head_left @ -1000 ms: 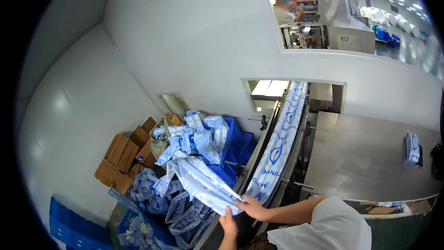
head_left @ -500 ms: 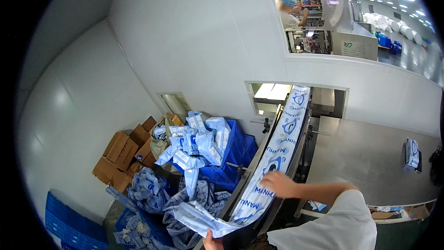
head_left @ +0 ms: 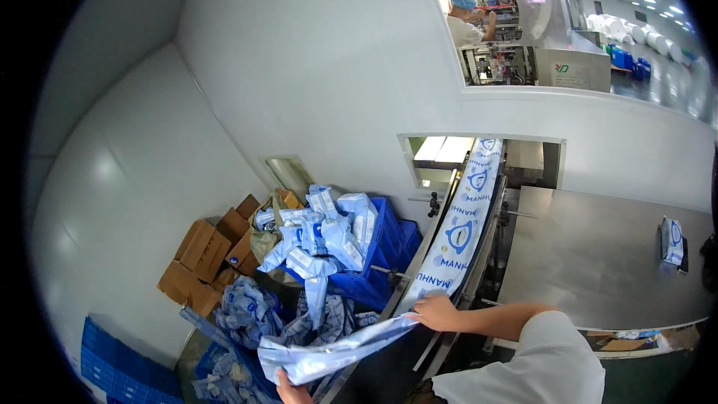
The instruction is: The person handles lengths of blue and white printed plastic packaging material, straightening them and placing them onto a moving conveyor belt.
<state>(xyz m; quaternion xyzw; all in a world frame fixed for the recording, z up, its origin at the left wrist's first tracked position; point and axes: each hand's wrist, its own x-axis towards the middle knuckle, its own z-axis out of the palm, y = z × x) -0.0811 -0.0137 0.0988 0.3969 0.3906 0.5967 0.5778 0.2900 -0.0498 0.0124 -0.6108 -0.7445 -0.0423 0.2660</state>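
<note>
A long strip of white and blue printed packaging film [head_left: 459, 236] comes through the wall opening and lies along the narrow conveyor toward me. My right hand [head_left: 437, 313] is closed on the film's edge at the conveyor's near part. From there a slack, folded length hangs across to the left, past the conveyor's side. My left hand [head_left: 292, 390] grips its far left end, thumb on top, at the picture's lower edge; its other fingers are mostly hidden. Whether this length still joins the strip on the conveyor is hidden by my right hand.
Left of the conveyor [head_left: 431, 253] stands a blue crate [head_left: 383, 236] heaped with light-blue packs [head_left: 340, 243]. Crumpled film [head_left: 248, 310] and cardboard boxes [head_left: 196, 256] lie further left. A steel table [head_left: 591, 254] at right bears one pack [head_left: 672, 241]. Co-workers [head_left: 465, 19] show through a window.
My left hand has moved left, pulling the film's end with it. The right hand has come down and nearer, from lying on the strip to gripping its edge. The strip has shifted.
</note>
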